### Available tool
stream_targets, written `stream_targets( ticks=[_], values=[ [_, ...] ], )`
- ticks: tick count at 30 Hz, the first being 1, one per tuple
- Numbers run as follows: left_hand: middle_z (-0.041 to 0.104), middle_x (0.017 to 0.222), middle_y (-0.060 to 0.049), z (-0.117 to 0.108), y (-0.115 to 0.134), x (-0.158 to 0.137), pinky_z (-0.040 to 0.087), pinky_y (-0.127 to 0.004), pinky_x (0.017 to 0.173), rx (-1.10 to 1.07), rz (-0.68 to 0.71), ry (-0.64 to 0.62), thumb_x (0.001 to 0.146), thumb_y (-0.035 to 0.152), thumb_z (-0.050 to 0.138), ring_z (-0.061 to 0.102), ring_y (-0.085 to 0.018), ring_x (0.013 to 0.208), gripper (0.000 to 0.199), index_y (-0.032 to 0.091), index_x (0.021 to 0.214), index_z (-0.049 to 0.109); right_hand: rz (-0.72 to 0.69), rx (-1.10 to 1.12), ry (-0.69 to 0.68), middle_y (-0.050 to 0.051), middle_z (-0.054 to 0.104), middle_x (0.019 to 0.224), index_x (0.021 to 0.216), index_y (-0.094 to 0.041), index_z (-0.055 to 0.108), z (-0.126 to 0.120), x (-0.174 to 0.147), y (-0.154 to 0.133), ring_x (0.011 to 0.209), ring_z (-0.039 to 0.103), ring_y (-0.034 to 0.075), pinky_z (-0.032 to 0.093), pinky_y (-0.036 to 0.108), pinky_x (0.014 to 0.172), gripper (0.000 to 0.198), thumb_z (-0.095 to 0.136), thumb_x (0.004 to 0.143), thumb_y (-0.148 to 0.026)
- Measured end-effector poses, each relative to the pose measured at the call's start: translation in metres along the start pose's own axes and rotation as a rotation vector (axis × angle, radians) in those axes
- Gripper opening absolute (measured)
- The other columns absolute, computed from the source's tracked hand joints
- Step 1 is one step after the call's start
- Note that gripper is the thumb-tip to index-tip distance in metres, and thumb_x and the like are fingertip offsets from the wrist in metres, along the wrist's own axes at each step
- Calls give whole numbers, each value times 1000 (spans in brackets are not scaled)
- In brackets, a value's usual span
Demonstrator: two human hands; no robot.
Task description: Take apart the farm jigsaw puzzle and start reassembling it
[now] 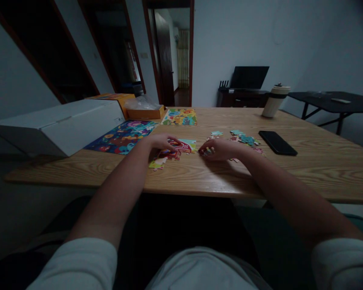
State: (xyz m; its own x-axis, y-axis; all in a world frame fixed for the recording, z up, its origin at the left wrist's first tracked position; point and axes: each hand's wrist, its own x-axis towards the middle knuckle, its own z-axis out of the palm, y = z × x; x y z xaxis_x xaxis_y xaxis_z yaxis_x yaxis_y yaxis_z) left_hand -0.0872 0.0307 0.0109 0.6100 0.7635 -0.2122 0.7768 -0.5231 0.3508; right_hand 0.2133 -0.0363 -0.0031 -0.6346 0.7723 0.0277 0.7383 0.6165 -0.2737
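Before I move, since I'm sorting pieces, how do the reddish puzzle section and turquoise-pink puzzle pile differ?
The reddish puzzle section looks joined; the turquoise-pink puzzle pile looks jumbled. The section lies at the left hand; the pile, beyond the right hand. Both rest on the wooden table.

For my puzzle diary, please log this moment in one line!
left hand: at red-and-green joined jigsaw section | right hand: by section's right edge, grip unclear | further right: loose teal knobbed jigsaw pieces, black rectangular phone

Left hand on puzzle, right hand at pieces
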Motion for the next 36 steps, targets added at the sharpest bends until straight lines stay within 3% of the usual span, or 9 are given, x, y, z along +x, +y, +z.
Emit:
stream_targets(
  ticks=[8, 12, 17, 21, 28, 36],
  values=[
    [61, 134, -8, 1, 7, 4, 41, -32, 93, 32, -12, -18, 79, 51, 66, 57, -26, 113, 62, 27, 136, 58, 165, -134, 36, 12, 73, 103, 123, -22, 67, -4, 0, -5, 88, 67, 26, 47, 33, 72, 58, 62, 80, -61],
    [66, 125, -11, 9, 16, 8, 44, -34, 85, 88, -33, 58, 81, 58, 62, 60, -28, 105, 62, 25, 134, 60, 132, -145, -100, 10, 74, 95, 113, -22, 73, -13, -7, -8, 77, 66, 24, 44, 31, 63, 61, 61, 75, -69],
    [72, 109, -10, 17, 29, 12, 44, -31, 76, 144, -11, 103, 86, 63, 52, 63, -24, 90, 59, 25, 131, 63, 127, -94, -178, 6, 74, 90, 106, -23, 74, -21, -12, -11, 72, 64, 20, 43, 29, 61, 47, 66, 76, -58],
    [70, 113, -10, 20, 29, 16, 44, -30, 76, 171, -11, 122, 86, 66, 49, 62, -23, 92, 60, 26, 128, 64, 128, -19, -183, 5, 74, 96, 109, -24, 72, -18, -10, -10, 76, 65, 19, 44, 28, 64, 44, 68, 75, -52],
    [69, 118, -9, 22, 21, 21, 44, -31, 81, 159, -4, 124, 85, 65, 50, 61, -23, 96, 61, 27, 131, 61, 110, 90, -130, 4, 71, 98, 113, -22, 63, -7, -6, -13, 78, 64, 17, 45, 25, 63, 42, 70, 72, -29],
    [69, 116, -11, 22, 21, 21, 44, -34, 84, 161, -15, 126, 85, 64, 51, 61, -26, 96, 63, 25, 133, 60, 40, 176, 42, 7, 71, 99, 109, -19, 64, 1, 0, -11, 79, 64, 17, 47, 26, 68, 28, 61, 81, -23]
  ],
)
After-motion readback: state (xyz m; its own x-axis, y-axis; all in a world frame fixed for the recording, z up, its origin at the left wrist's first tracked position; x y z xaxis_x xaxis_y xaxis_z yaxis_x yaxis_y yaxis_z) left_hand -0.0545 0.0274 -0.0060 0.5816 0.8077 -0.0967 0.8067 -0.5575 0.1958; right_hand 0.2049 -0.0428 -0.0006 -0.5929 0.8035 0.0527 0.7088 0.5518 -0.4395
